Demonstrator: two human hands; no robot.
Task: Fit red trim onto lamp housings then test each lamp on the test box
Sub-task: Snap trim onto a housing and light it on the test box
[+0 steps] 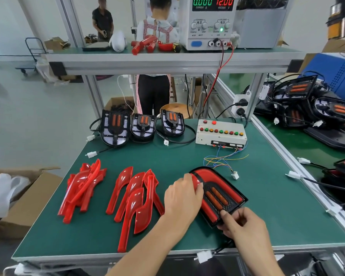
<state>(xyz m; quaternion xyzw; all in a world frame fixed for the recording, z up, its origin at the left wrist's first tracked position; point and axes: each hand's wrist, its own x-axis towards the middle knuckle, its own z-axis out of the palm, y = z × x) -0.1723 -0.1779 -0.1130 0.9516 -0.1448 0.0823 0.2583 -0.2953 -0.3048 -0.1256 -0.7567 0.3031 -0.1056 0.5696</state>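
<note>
A black lamp housing (pixel 225 188) with red trim seated in it lies on the green table (pixel 257 206) at front right. My left hand (pixel 182 198) presses down on the trim along the housing's left side. My right hand (pixel 241 224) pinches the housing's near corner. Two heaps of loose red trim pieces, one (pixel 84 186) at the left and one (pixel 135 198) in the middle, lie beside my left hand. The white test box (pixel 220 133) with coloured buttons stands at the back right, its wired plug (pixel 235 174) lying just behind the housing. Three bare housings (pixel 141 125) line the back edge.
A power supply (pixel 209 22) reading 12.00 V sits on the upper shelf, beside red parts (pixel 147 44). More housings (pixel 311 108) are piled on the bench to the right. Cardboard boxes (pixel 24 198) stand left of the table. Two people stand beyond the bench.
</note>
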